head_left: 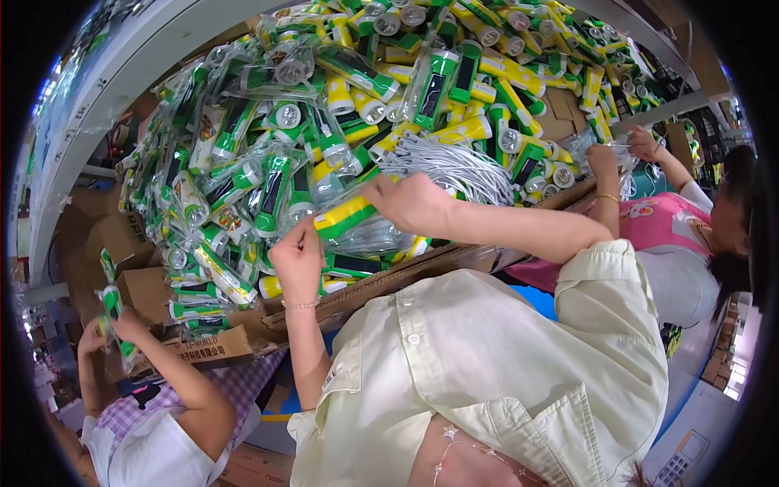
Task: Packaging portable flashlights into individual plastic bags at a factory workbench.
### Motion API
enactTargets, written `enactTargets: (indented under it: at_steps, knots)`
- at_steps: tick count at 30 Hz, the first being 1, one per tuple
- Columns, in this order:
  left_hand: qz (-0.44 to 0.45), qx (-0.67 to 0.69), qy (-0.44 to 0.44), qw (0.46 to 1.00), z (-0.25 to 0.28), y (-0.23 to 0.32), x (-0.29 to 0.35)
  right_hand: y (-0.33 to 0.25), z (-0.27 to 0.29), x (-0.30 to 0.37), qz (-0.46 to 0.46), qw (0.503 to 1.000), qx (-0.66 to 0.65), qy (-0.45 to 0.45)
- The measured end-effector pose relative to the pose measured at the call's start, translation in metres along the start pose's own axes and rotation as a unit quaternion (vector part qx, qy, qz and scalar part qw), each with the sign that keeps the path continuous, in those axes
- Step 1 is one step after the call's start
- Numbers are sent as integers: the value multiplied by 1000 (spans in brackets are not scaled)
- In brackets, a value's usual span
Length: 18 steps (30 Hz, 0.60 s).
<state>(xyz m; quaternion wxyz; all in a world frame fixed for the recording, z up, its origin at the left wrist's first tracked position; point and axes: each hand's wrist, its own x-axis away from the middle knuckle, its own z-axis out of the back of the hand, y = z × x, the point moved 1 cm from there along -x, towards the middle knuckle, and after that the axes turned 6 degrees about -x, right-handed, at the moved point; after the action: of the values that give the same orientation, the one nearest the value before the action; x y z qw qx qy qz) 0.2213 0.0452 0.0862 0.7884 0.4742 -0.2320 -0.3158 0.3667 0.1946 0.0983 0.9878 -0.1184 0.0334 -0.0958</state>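
Note:
Between my two hands a yellow and green flashlight [345,214] is held at a slant above the front of a big pile. My left hand [295,258] is closed, thumb and fingers pinching its lower left end. At the upper right end my right hand [412,207] is closed too, with fingertips pressed together; whether they grip the flashlight itself or clear plastic around it is hard to see. Just below lie clear plastic bags [375,237]. A bundle of white cables [454,169] rests right behind my right hand.
Bagged flashlights [272,195] heap up to the left, and loose flashlights [511,77] behind and right. A cardboard edge [438,264] runs along the front. A co-worker's hands [105,329] hold a flashlight at left; another's hands [621,158] handle white cables at right.

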Motion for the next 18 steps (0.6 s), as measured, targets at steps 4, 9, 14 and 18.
enactTargets:
  at_steps: [4,9,14,18]
  knots:
    - [-14,-68,10,998,-3,1,-1,-10,-3,3,4,982,186,-7]
    - [-20,-109,-22,994,-22,10,7,-20,-17,5,-23,953,289,-87]
    - [-123,-176,-12,977,-34,9,3,-19,-32,-8,-63,921,345,-169]
    - [12,-67,-34,997,-30,2,-6,18,-3,-7,59,996,15,-58]
